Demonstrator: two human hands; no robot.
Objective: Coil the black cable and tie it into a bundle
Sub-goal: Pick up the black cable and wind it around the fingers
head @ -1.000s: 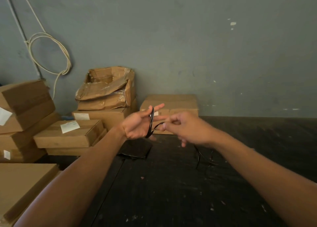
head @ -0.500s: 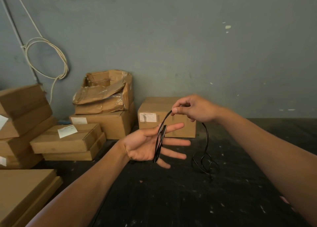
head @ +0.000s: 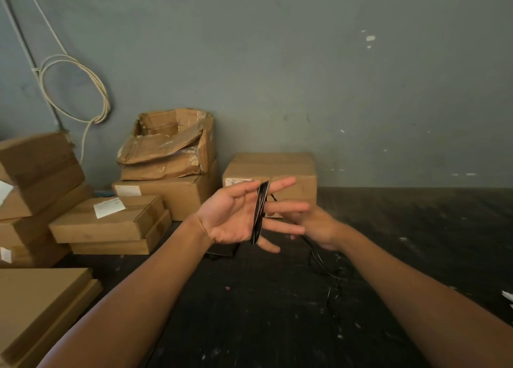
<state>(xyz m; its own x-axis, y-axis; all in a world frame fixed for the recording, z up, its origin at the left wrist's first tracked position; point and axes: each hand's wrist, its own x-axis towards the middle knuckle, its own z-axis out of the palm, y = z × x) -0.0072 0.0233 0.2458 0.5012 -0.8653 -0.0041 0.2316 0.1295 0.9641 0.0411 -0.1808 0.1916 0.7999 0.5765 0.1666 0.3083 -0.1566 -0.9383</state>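
Thin black cable (head: 259,214) wound in several turns round the spread fingers of the flat, palm-up left hand (head: 236,217).

The coil's long axis runs near upright across the fingers; the slack tail drops to the dark floor (head: 249,312). It looks light, limp and springy: pinch all turns together. The right hand (head: 319,228) sits behind, its grip hidden.

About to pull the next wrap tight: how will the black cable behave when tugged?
Probably floppy: the black cable drapes in flat loops across the left hand and its slack tangles on the floor. Likely light and thin. With the fingers spread open, loops may slip off.
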